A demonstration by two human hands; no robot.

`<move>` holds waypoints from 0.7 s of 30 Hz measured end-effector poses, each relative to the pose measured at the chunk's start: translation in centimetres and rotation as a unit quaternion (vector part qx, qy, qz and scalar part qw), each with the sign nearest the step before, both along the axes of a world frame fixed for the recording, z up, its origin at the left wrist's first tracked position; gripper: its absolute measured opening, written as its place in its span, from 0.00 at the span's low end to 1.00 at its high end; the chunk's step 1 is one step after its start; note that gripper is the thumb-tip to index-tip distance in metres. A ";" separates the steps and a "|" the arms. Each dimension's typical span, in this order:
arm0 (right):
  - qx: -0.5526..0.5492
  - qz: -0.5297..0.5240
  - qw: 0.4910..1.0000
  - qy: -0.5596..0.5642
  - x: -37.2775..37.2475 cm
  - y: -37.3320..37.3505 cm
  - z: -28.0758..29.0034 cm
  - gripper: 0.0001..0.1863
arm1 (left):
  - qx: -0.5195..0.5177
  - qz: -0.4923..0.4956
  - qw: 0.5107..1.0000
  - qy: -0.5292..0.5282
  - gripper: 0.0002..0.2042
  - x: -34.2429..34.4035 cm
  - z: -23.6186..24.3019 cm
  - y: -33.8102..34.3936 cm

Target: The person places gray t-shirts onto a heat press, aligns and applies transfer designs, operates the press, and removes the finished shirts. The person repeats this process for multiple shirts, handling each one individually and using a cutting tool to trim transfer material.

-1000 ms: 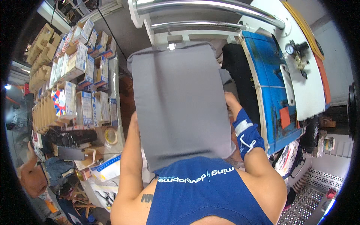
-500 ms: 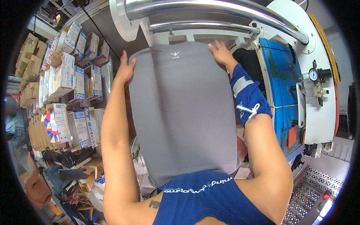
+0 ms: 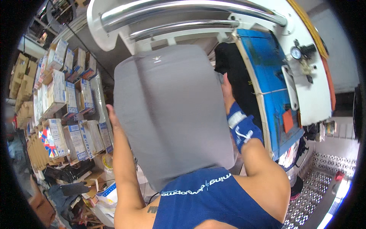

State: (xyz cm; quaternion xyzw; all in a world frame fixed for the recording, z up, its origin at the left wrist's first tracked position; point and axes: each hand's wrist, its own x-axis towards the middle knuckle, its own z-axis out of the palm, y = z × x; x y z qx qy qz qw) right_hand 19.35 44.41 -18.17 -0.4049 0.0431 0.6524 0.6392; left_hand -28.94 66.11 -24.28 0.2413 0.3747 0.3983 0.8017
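Both arms reach forward with bent elbows, the left hand (image 3: 113, 117) along the left edge of the grey cloth (image 3: 175, 110), the right hand (image 3: 227, 91) along its right edge. Most fingers are hidden, so I cannot tell whether either grip is closed. The cloth lies spread before the chest. Compared with half a second ago, both hands sit nearer the body, away from the far corners.
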 end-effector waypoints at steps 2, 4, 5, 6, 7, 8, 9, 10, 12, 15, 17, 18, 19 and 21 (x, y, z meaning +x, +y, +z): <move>0.061 -0.106 0.990 -0.073 1.8 0.8 -0.3 0.36 | 0.058 0.131 0.990 0.012 0.38 -1.2 -0.4 3.2; 0.001 -0.183 0.975 -0.127 3.2 1.2 -0.2 0.29 | 0.034 0.133 0.991 0.014 0.36 -2.9 -0.3 5.6; -0.011 -0.167 0.979 -0.119 3.5 1.3 -0.2 0.29 | -0.018 0.159 0.987 0.031 0.34 -3.7 -0.1 6.2; -0.037 -0.164 0.979 -0.113 3.8 1.3 -0.2 0.29 | -0.052 0.138 0.988 0.048 0.30 -4.4 0.2 6.6; -0.071 -0.155 0.981 -0.095 3.7 1.2 -0.4 0.29 | -0.026 0.093 0.995 0.026 0.29 -4.9 0.3 6.6; -0.093 -0.168 0.975 -0.115 3.6 1.1 -0.6 0.28 | -0.029 0.075 0.997 0.021 0.27 -5.3 0.4 6.4; -0.120 -0.173 0.970 -0.122 3.3 1.0 -1.0 0.27 | -0.005 0.057 0.998 0.010 0.25 -5.3 0.4 6.1; -0.148 -0.177 0.965 -0.128 3.0 0.7 -1.4 0.26 | -0.023 0.076 0.996 0.033 0.24 -5.3 0.3 5.8; -0.164 -0.175 0.956 -0.167 2.5 0.2 -2.5 0.24 | 0.004 0.100 0.993 0.055 0.21 -4.7 -0.4 5.7; -0.059 -0.163 0.857 -0.485 2.4 -1.0 -3.8 0.21 | 0.041 0.155 0.954 0.255 0.17 -4.0 -1.8 5.7; -0.019 -0.157 0.853 -0.497 3.2 -1.4 -4.3 0.20 | 0.030 0.227 0.954 0.195 0.21 -3.6 -2.4 5.5; -0.038 -0.137 0.897 -0.419 4.0 -1.3 -4.5 0.21 | 0.034 0.226 0.954 0.196 0.21 -3.4 -2.5 5.6; -0.062 -0.120 0.931 -0.340 4.9 -1.1 -4.7 0.22 | 0.045 0.217 0.969 0.111 0.21 -3.4 -2.4 5.4; -0.089 -0.133 0.935 -0.317 6.6 -0.2 -5.3 0.22 | 0.022 0.189 0.982 0.005 0.20 -3.1 -1.9 5.5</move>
